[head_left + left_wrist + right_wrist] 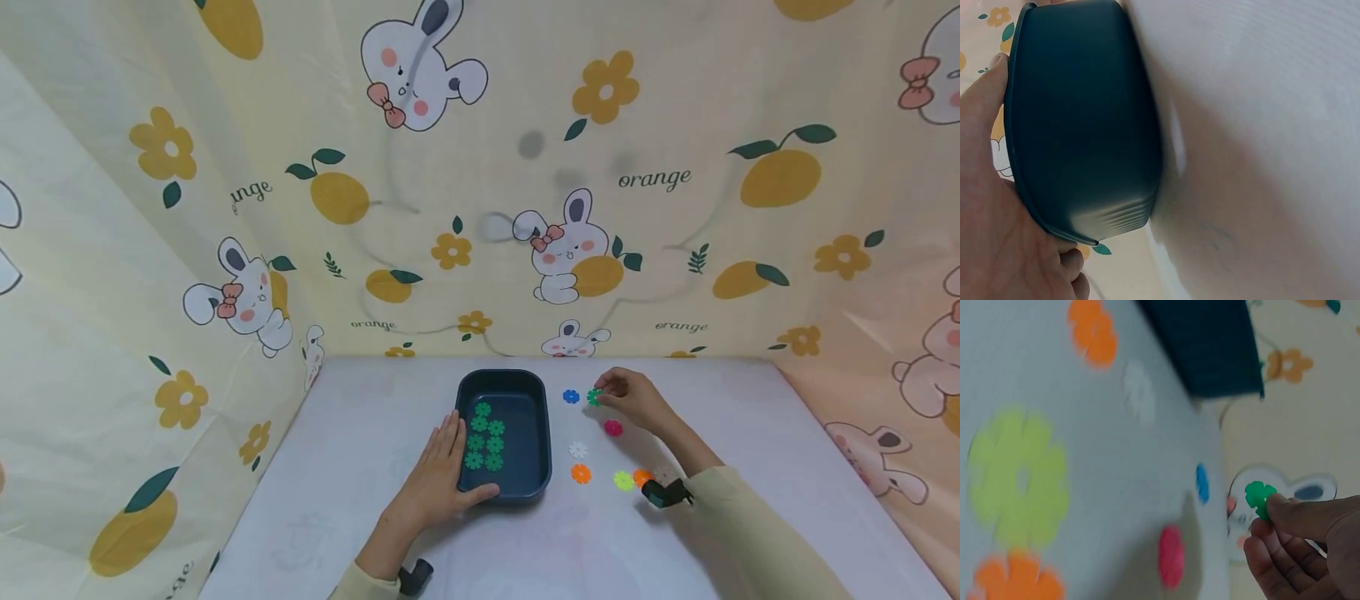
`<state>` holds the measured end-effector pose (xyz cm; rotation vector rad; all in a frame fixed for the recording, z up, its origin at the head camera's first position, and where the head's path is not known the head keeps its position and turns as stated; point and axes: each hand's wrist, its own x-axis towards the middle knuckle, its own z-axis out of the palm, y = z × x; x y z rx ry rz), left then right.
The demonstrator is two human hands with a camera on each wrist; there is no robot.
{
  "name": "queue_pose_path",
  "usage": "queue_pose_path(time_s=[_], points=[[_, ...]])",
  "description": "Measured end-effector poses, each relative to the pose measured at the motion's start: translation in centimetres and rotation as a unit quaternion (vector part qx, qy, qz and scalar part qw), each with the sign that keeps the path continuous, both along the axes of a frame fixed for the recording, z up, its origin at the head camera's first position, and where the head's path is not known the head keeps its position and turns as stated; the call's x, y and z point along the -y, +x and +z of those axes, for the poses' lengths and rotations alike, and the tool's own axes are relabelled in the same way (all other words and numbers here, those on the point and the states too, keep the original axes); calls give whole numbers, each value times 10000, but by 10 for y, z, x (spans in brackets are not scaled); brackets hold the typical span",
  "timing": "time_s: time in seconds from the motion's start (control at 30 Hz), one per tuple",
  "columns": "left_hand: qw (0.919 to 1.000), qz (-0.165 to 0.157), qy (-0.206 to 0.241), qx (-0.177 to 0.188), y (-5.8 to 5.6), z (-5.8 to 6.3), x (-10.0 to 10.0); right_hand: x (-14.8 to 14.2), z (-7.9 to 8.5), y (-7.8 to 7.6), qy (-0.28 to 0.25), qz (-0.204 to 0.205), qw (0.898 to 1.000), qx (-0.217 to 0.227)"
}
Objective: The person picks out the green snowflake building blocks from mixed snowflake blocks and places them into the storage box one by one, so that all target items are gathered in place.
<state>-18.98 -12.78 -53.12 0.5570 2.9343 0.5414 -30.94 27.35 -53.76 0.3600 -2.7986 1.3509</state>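
A dark blue tray [527,442] holds several green snowflake-shaped plastic discs [494,445] on its left side. My left hand [438,479] rests on the tray's left side with straight fingers, its thumb spread over the near rim. In the left wrist view the outer wall of the tray [1079,119] fills the middle. My right hand [633,398] pinches one green disc [1260,497] between thumb and fingers, lifted off the table in the right wrist view.
Right of the tray lie loose discs: blue [572,397], pink [613,428], white [577,450], orange [581,473], yellow-green [624,481] and a second orange one [642,478] near the right wrist's camera. A patterned curtain [510,167] hangs behind the white table [300,517].
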Motion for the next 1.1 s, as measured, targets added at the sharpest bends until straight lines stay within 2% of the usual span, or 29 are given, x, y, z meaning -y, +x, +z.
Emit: queue_pose_path(time_s=[0.33, 0.7, 0.93, 1.1], points=[[10000, 13, 13, -70, 0, 0, 0, 38, 15, 5, -691, 455, 9966, 32], [10000, -9, -7, -57, 0, 1, 0, 66, 29, 8, -923, 875, 9918, 68], [10000, -45, -17, -75, -2, 1, 0, 89, 30, 1, -780, 1226, 9891, -228], [10000, -26, 5, -30, -1, 0, 0, 105, 28, -8, -416, 1547, 9868, -245]])
